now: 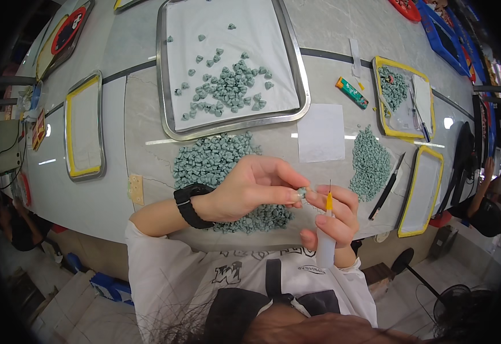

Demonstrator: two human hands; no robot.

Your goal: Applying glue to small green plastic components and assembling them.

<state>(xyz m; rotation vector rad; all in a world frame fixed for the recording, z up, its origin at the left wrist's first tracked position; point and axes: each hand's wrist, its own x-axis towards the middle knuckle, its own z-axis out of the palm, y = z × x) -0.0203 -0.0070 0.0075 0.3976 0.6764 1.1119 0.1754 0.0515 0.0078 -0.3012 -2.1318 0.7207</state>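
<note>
At frame centre my left hand pinches one small grey-green piece, light, probably stiff, held by its edges; my right hand clasps the needle-tipped applicator.

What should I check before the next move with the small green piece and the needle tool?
1. Left hand pinches the small green piece: ok.
2. Right hand grips the needle tool, tip up: ok.
3. Needle tip touching the piece: not ok, it stands just beside it.
4. Loose pile within reach on the table: ok.
5. Steel tray has free room: ok.
6. Piece's condition: cannot tell.
</note>
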